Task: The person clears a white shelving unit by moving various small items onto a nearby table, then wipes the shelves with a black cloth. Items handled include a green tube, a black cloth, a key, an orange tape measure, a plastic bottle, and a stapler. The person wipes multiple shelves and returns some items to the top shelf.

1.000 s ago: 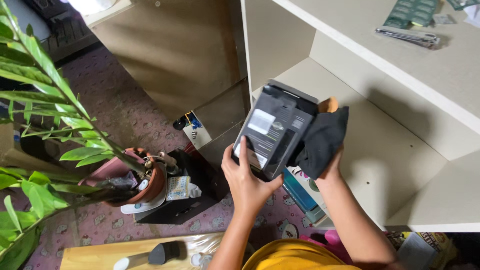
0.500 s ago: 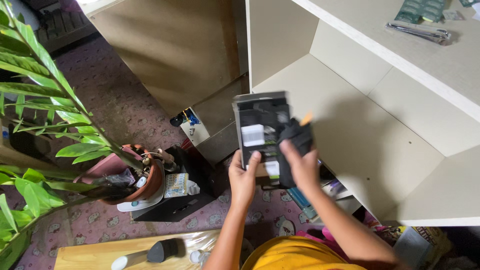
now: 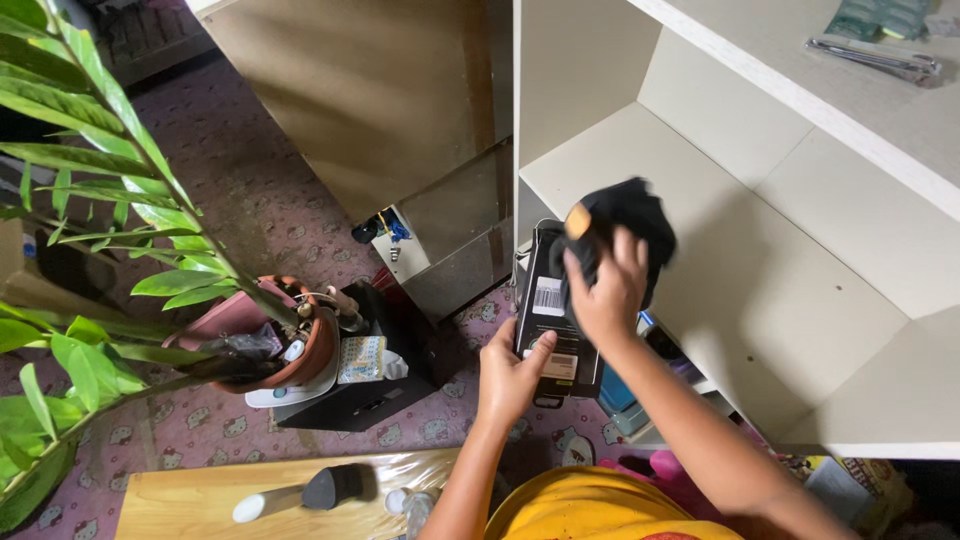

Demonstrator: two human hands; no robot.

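Since the earlier frame, right hand (image 3: 603, 290) has raised the black cloth (image 3: 625, 218) onto the black package (image 3: 553, 320), gripping it; left hand (image 3: 512, 372) grips the package's lower end, before the shelf (image 3: 700, 250) front edge.

A flat black package (image 3: 548, 320) with white labels sits at the shelf's front edge; green packets (image 3: 880, 15) lie on top.

Potted plant (image 3: 290, 345), white shelf unit (image 3: 800, 250), pink patterned floor mat (image 3: 220, 200), wooden board (image 3: 200, 505).
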